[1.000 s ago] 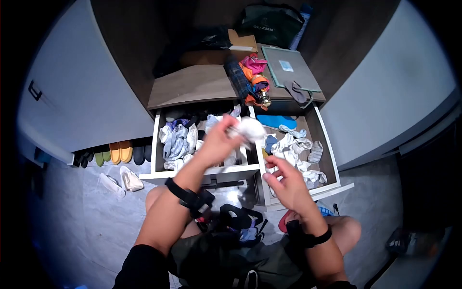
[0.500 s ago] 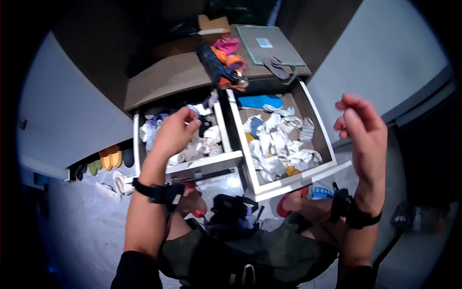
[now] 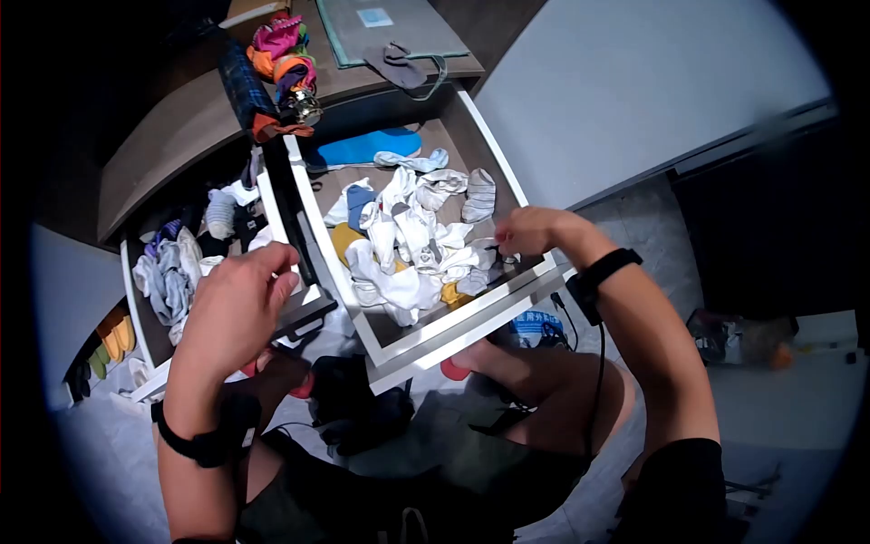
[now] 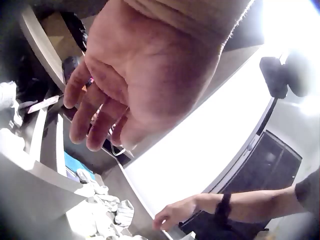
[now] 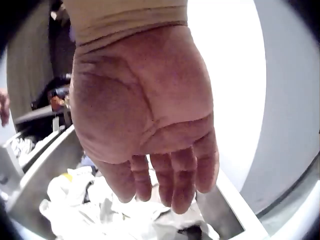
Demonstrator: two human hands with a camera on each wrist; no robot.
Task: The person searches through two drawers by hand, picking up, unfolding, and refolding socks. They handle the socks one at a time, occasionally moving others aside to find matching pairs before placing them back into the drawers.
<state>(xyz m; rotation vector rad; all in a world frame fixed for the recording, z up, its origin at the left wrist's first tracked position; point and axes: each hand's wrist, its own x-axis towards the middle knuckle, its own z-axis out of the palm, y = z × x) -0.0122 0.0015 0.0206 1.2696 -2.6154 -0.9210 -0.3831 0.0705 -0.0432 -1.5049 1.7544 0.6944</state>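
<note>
My right hand (image 3: 535, 231) reaches over the right drawer's side wall, fingertips close above the white socks (image 3: 421, 236) piled inside. Seen in the right wrist view, its fingers (image 5: 182, 187) hang loosely down with nothing in them. Over the front of the left drawer hovers my left hand (image 3: 237, 304), relaxed and holding nothing; the left wrist view shows its bare palm. In the right drawer (image 3: 507, 172) a blue insole (image 3: 367, 147) lies behind the pile, a striped grey sock (image 3: 479, 195) to its right. Mustard cloth (image 3: 455, 295) peeks out near the front.
The left drawer (image 3: 136, 281), also pulled out, contains more socks and dark cloth. Colourful folded umbrellas (image 3: 281, 68) and a grey slipper-like item (image 3: 394, 65) lie on the shelf above. A blue-and-white package (image 3: 536, 328) sits on the floor below the right drawer.
A white bundle held in the left hand a second ago is gone from it. The right hand swung out to the right, then came in over the right drawer. The view has turned right.
</note>
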